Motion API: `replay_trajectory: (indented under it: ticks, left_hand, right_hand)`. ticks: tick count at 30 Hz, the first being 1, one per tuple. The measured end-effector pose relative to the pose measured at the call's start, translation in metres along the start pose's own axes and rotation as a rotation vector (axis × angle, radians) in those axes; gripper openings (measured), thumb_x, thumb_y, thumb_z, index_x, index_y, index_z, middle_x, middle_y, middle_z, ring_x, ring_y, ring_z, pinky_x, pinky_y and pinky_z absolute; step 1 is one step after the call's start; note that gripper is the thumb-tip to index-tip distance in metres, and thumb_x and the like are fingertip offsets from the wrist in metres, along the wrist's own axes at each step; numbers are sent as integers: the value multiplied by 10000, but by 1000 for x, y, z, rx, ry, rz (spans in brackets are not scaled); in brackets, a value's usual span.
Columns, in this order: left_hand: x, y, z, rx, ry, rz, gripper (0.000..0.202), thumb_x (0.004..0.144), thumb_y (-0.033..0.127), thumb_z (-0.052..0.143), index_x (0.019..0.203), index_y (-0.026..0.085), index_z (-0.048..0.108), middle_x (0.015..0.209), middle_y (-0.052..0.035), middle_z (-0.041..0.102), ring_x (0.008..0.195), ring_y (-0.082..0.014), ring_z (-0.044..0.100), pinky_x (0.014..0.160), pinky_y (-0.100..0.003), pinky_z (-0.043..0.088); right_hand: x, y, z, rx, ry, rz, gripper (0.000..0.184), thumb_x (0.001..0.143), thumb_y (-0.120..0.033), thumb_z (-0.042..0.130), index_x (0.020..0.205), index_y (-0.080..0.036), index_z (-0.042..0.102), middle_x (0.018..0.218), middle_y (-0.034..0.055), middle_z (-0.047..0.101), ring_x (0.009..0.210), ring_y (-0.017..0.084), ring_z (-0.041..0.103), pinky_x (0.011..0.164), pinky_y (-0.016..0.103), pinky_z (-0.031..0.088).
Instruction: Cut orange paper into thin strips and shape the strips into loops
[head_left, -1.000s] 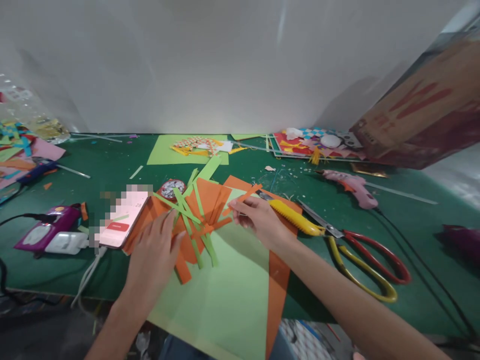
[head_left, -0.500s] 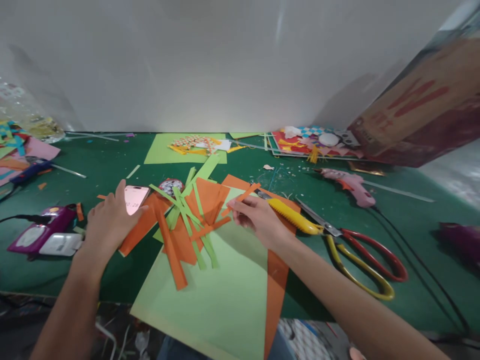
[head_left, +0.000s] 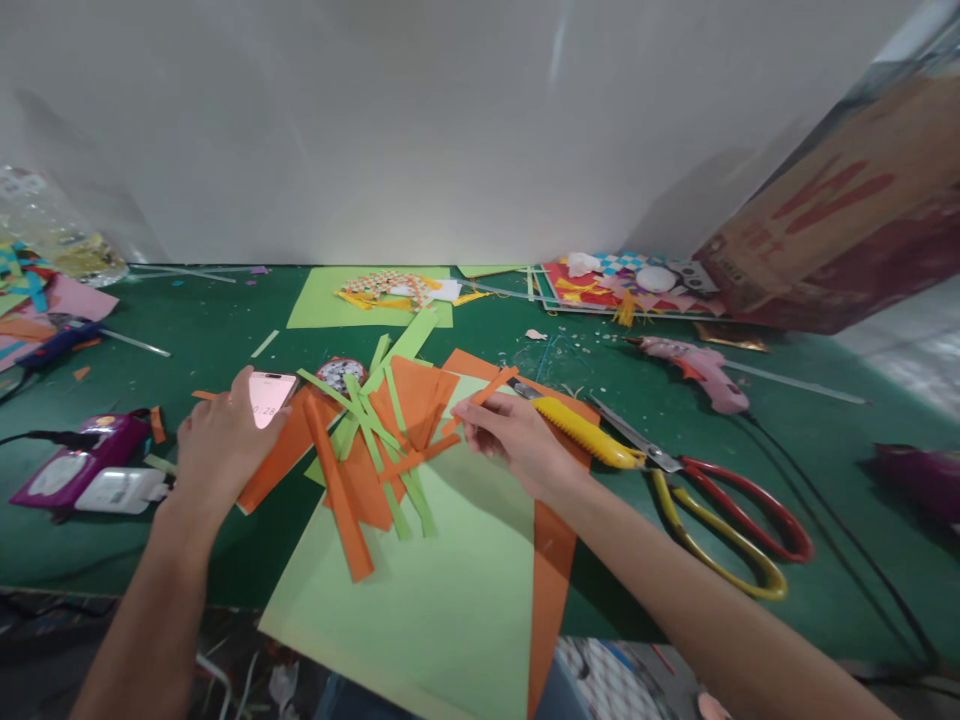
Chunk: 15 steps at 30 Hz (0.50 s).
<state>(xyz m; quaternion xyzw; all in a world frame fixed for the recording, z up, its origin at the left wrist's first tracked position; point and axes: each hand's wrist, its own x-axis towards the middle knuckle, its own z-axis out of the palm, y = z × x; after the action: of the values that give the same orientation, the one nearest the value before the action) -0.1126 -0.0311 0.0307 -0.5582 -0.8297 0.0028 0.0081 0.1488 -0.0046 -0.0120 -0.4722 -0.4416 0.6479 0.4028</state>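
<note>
My left hand is wrapped over the left side of a phone with a lit pink screen, its thumb along the near edge. A narrow orange paper strip is pinched between the thumb and fingertips of my right hand. Between the hands lies a loose heap of green paper strips and orange paper pieces. The heap rests partly on a light green sheet, which overlaps an orange sheet.
To the right lie a yellow cutter, scissors with red and yellow handles and a pink glue gun. A purple power adapter is at left. A cardboard bag stands back right, near a white wall.
My left hand has shifted very slightly right and farther over the phone, covering more of its screen. My right hand keeps the orange strip in nearly the same place.
</note>
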Motion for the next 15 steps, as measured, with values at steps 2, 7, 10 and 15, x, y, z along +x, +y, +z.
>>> replay_trajectory:
  ticks: [2,7,10,15]
  left_hand:
    - [0,0,-1,-17,-6,17,647,881,463,339,1379,50,327,1211,-271,566,1133,-465,502,890,-531,403]
    - [5,-3,2,-22,-6,-4,693,867,485,355,1394,37,305,1229,-272,548,1165,-479,464,878,-542,413]
    - [6,-3,1,-22,-22,3,694,869,491,349,1389,33,315,1225,-284,542,1157,-484,467,860,-542,424]
    - [6,-2,-1,-36,-17,-5,741,865,525,355,1408,26,274,1266,-280,516,1177,-484,452,881,-567,407]
  right_hand:
    - [0,1,-1,3,-6,0,341,615,-433,739,531,-177,529,492,-31,518,450,70,418,467,259,285]
    - [4,6,-3,20,-18,-11,313,645,-413,728,558,-174,544,493,-34,527,453,71,428,471,259,277]
    - [4,7,-3,17,-17,-14,323,642,-416,730,550,-173,539,483,-34,526,444,68,418,470,261,268]
    - [3,3,-2,14,-18,-5,341,631,-429,737,538,-176,528,480,-34,522,440,67,405,472,265,267]
